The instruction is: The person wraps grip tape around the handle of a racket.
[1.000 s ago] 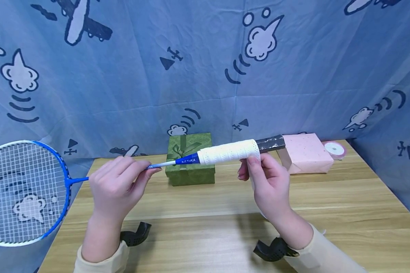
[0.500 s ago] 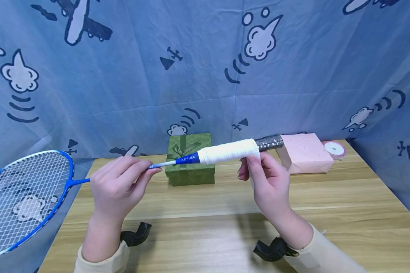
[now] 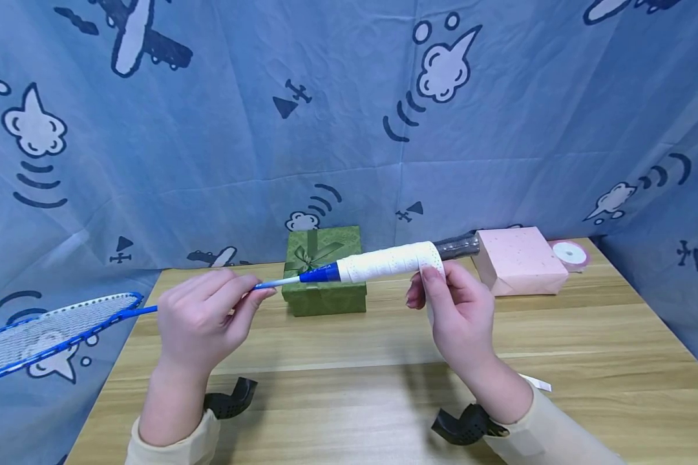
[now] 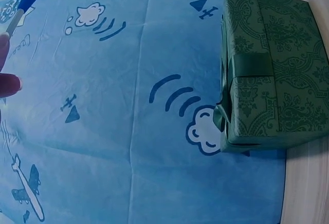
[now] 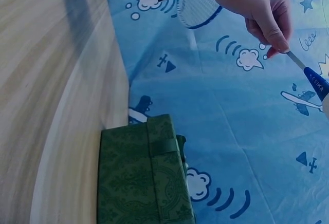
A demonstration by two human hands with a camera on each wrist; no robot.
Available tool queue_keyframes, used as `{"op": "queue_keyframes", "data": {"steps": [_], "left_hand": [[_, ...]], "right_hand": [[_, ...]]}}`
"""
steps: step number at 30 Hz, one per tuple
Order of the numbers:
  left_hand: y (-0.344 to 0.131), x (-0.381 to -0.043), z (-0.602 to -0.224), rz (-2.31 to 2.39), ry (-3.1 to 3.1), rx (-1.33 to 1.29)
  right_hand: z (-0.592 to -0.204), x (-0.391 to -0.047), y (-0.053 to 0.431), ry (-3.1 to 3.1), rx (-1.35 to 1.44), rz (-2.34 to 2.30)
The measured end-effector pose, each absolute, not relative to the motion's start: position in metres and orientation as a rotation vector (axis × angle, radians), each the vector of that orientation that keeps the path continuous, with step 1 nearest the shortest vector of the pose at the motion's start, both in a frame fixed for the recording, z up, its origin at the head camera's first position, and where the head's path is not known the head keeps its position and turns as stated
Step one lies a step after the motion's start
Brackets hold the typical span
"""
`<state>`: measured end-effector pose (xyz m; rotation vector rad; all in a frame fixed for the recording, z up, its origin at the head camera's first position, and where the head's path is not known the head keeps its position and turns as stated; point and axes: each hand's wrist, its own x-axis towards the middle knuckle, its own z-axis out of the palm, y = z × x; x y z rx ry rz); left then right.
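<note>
A blue-and-white badminton racket (image 3: 320,274) is held level above the table. Its strung head (image 3: 52,329) sticks out at the far left, seen nearly edge-on and partly out of frame. My left hand (image 3: 200,316) pinches the thin shaft between thumb and fingers. White perforated grip tape (image 3: 386,261) is wound round most of the handle, while the butt end (image 3: 457,247) shows black. At the last turn of tape, my right hand (image 3: 459,310) pinches the tape between thumb and fingers. The left hand (image 5: 267,18) on the shaft also shows in the right wrist view.
Behind the racket stands a green gift box (image 3: 326,298) with a ribbon bow. A pink box (image 3: 523,261) and a pink-and-white ribbon spool (image 3: 571,255) sit at the back right of the wooden table (image 3: 326,413). A white strip (image 3: 537,382) shows beside my right wrist.
The racket has rolled about its shaft, so its head has gone from broad and facing me to nearly edge-on. Both hands stay in almost the same places. A white strip now shows by the right wrist.
</note>
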<state>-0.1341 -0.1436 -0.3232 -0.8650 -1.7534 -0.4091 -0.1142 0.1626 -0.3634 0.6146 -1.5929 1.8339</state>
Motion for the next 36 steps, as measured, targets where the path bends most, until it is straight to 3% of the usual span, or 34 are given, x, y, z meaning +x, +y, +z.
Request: {"op": "queue_keyframes", "data": {"steps": [36], "left_hand": [[-0.1419, -0.1338, -0.3227, -0.425, -1.791, -0.778]], "right_hand": [[-0.3643, -0.1164, 0.1639, -1.607, 0.611, 1.817]]}}
